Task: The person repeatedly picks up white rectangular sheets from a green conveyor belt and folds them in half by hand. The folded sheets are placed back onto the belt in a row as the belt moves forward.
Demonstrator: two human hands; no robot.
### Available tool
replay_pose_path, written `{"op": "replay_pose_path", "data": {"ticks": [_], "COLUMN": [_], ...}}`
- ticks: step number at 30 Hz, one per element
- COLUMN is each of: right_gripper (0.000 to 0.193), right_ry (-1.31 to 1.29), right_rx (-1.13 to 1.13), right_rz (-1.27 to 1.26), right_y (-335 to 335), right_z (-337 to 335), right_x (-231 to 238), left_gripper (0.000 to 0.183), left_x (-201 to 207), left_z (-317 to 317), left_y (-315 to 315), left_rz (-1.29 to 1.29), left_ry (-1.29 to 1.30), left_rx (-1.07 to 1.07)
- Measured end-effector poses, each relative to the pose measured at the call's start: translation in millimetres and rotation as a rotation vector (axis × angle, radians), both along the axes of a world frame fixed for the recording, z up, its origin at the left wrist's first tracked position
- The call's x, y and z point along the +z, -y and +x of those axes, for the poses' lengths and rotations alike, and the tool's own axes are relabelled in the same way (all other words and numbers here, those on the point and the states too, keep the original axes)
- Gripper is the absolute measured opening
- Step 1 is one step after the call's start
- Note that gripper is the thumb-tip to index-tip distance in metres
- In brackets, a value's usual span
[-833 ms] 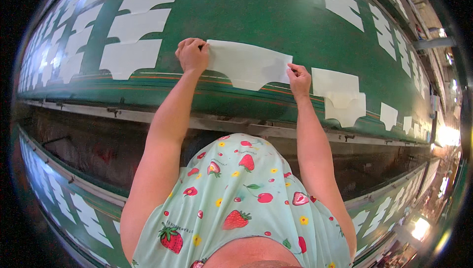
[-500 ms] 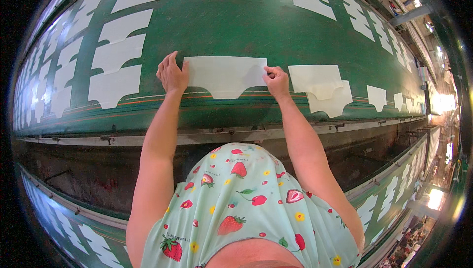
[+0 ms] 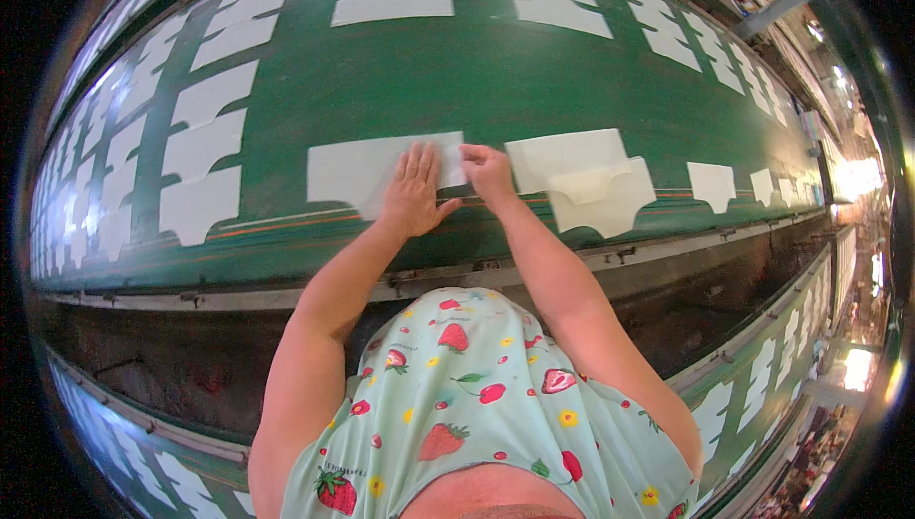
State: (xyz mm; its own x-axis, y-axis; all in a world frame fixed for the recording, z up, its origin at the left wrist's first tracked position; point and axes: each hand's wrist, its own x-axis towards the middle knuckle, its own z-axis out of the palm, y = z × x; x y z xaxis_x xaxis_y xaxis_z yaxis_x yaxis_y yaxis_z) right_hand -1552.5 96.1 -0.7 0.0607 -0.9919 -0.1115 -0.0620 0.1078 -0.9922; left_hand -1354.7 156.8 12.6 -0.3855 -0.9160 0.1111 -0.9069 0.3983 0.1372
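On the table point(image 3: 381, 81), likely smoothing
Left hand point(image 3: 413, 195) flat over your white piece point(image 3: 343, 169); right hand point(image 3: 489, 176), pinch unclear; next, press evenly.

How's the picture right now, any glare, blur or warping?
Head view: the green table bows toward the dark rim; head view: a blown-out glow at the right, pale sheen over the table's left end; head view: the left hand looks slightly blurred.

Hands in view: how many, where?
2. Left hand, over the white piece, fingers extended; right hand, at that piece's right edge. More could be hidden in the cluttered background at far right.
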Motion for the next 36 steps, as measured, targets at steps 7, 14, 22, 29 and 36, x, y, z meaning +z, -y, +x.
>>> {"op": "replay_pose_path", "data": {"ticks": [7,14,22,29,36], "right_gripper": [0.026,0.015,0.022,0.018,0.03], "right_ry": [-0.43,-1.357,-1.402,-0.861,-0.041], "right_rx": [0.083,-0.003,0.23,0.537,0.838], "right_rz": [-0.184,-0.386,-0.282,-0.605,-0.301], "right_y": [42,82,112,90,56], "right_z": [-128,-334,-382,-249,-145], "right_x": [23,27,45,77,114], "left_gripper": [0.103,0.096,0.086,0.059,0.02], "left_x": [10,9,0,42,67], "left_z": [-73,-79,-124,-190,-207], "left_y": [30,37,28,1,-9], "left_rz": [0.094,0.12,0.102,0.186,0.317], "left_ry": [0.037,0.041,-0.245,-0.931,-1.603], "left_rx": [0.061,0.086,0.359,0.302,0.556]}}
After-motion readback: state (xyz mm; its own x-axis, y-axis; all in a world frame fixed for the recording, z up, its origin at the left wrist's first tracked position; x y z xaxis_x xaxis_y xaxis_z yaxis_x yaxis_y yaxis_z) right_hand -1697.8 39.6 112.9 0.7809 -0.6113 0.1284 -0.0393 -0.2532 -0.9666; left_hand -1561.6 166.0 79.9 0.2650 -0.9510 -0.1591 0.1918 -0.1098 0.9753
